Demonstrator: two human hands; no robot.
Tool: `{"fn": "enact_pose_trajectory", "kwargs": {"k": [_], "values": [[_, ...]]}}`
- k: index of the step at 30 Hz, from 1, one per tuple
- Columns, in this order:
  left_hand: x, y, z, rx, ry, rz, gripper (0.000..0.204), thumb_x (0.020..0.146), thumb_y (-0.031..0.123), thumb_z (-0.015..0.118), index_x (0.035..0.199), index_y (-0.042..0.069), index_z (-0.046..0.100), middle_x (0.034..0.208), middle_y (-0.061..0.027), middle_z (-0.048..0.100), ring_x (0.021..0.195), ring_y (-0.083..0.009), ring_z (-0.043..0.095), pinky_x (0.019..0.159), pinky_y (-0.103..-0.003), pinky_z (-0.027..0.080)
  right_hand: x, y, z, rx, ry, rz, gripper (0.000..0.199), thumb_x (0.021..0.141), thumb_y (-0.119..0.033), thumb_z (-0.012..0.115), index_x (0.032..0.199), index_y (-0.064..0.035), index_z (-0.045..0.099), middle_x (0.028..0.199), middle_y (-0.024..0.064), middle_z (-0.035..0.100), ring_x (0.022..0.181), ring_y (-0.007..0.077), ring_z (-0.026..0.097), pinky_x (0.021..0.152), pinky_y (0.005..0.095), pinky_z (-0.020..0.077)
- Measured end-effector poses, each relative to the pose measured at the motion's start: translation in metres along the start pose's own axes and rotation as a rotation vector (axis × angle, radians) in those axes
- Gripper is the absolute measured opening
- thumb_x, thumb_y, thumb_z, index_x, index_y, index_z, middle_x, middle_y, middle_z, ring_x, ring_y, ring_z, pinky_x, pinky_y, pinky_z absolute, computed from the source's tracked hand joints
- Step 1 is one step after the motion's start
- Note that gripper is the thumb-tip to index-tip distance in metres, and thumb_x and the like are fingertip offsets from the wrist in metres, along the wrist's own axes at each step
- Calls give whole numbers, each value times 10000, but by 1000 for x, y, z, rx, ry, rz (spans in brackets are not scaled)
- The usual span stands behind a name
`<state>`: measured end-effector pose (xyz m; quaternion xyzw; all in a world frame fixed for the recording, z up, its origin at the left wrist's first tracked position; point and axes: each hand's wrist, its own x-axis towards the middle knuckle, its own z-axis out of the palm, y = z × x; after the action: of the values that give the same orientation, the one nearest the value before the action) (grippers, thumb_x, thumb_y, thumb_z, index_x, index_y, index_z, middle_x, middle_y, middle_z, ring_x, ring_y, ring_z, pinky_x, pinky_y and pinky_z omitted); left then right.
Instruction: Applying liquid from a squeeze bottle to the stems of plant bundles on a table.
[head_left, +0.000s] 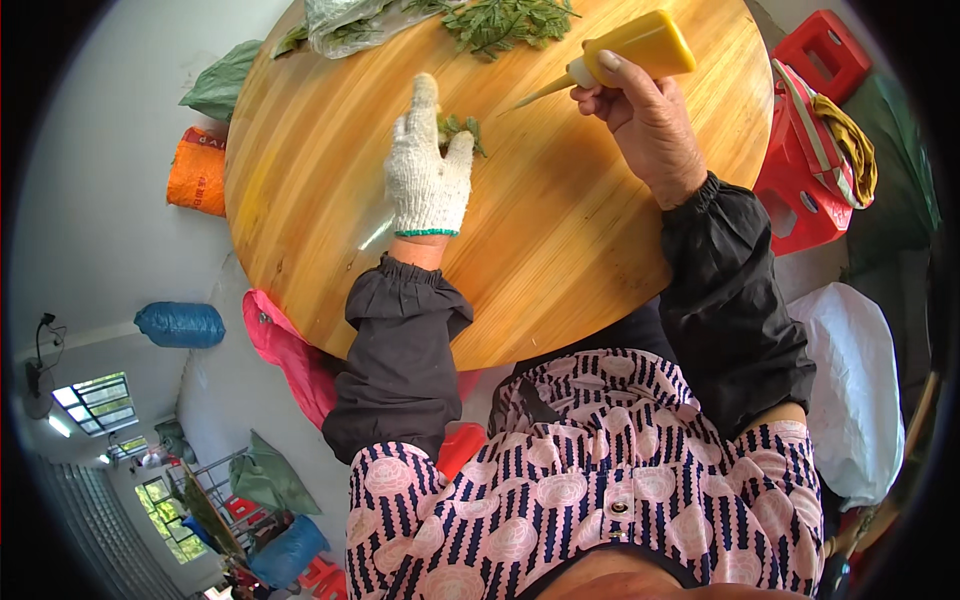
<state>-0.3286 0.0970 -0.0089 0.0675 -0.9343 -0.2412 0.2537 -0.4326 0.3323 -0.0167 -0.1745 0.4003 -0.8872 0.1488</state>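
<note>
My left hand (430,175) wears a white knitted glove with a green cuff. It lies over the round wooden table with the index finger and thumb stretched apart. A small green artificial-looking leaf sprig (460,130) shows between that finger and thumb, partly hidden by the glove; whether the hand pins it cannot be seen. My bare right hand (645,125) is closed around a yellow squeeze bottle (645,45). The bottle is tilted, its long thin nozzle (545,92) slanting down to the left toward the tabletop, a short way from the sprig.
At the far side of the table (560,250) lie a pile of green leaf sprigs (505,25) and a clear plastic bag (350,25) with more greenery. Red plastic stools (800,195) stand to the right, one draped with cloth. A white sack (850,390) sits nearby.
</note>
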Motion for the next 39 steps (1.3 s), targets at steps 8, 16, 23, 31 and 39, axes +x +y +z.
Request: {"fn": "enact_pose_trajectory", "kwargs": {"k": [8, 16, 23, 31, 39], "values": [[2, -16, 4, 113, 67, 89, 690, 830, 165, 809, 1460, 80, 541, 1078, -151, 725, 969, -302, 683, 899, -421, 518, -6, 4, 42, -159, 32, -156, 281, 940, -98, 722, 1169, 42, 639, 979, 127, 714, 852, 209, 685, 786, 342, 554], [-5, -20, 2, 107, 43, 68, 731, 831, 257, 818, 1464, 51, 516, 1094, -107, 746, 993, -287, 685, 999, -474, 411, 6, -1, 84, -378, -170, -255, 233, 848, -76, 808, 1033, -16, 680, 945, -6, 701, 863, 71, 656, 762, 265, 546], [-7, -14, -3, 127, 6, 25, 758, 834, 249, 815, 1482, 44, 480, 1130, -99, 749, 1034, -271, 683, 1029, -496, 375, 8, 12, 87, -486, -215, -269, 187, 853, -83, 802, 981, -17, 685, 868, -14, 699, 809, 57, 643, 729, 257, 540], [-5, -13, -4, 113, 5, 39, 728, 831, 248, 817, 1455, 38, 506, 1122, -90, 754, 1022, -261, 685, 984, -471, 391, 8, 19, 85, -445, -225, -188, 199, 864, -76, 798, 1012, -4, 685, 899, -4, 707, 824, 61, 653, 739, 262, 549], [-4, -11, -7, 109, -9, 57, 683, 834, 251, 809, 1423, 38, 536, 1085, -69, 759, 983, -255, 690, 947, -449, 401, 7, 22, 85, -472, -224, -203, 217, 864, -75, 802, 1032, -1, 687, 917, 2, 712, 837, 66, 661, 753, 265, 555]]}}
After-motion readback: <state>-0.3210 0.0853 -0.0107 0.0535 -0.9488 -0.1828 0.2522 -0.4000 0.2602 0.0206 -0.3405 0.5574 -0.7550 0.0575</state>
